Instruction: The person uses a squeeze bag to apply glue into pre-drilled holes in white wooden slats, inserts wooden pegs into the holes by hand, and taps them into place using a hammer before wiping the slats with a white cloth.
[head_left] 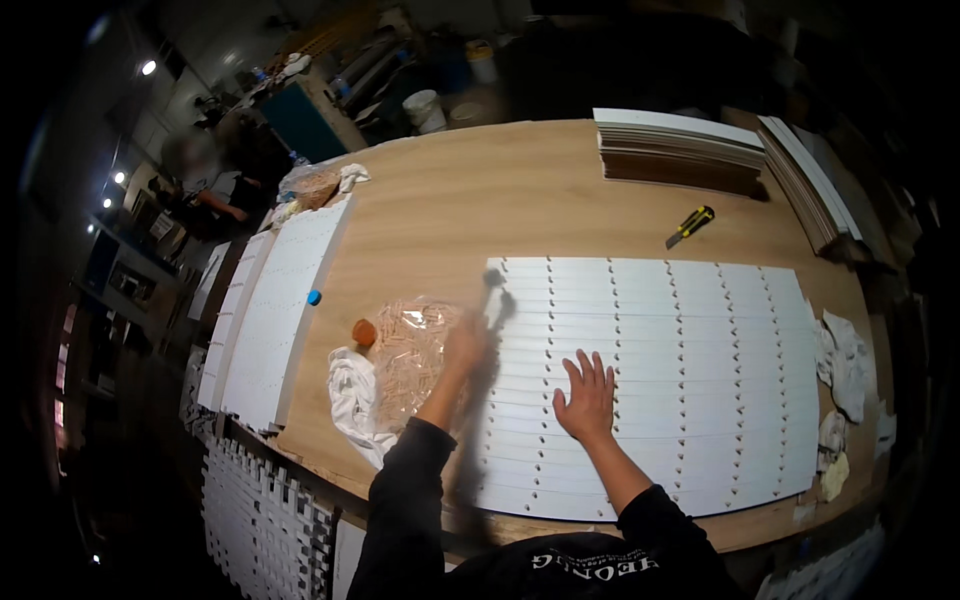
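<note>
White panel strips [647,360] lie edge to edge on the wooden surface [430,220], crossed by rows of small brown, peg-like dots. The right hand [588,398] is over them, released, its fingers spread. The left hand [467,345] is blurred at the right side of a clear plastic bag of wooden dowels [405,350]; whether it grasps any, I cannot tell. White cloth [352,390] lies just beside the bag; a yellow-and-black utility knife [690,227] lies beyond the strips.

So the bag of dowels [408,365] is on the workbench [440,220] just left of the laid-out slats [645,345] — rag [352,388] along the bag's left side, utility knife [690,227] behind the slats, board stack [680,152] farther back past the knife.
</note>
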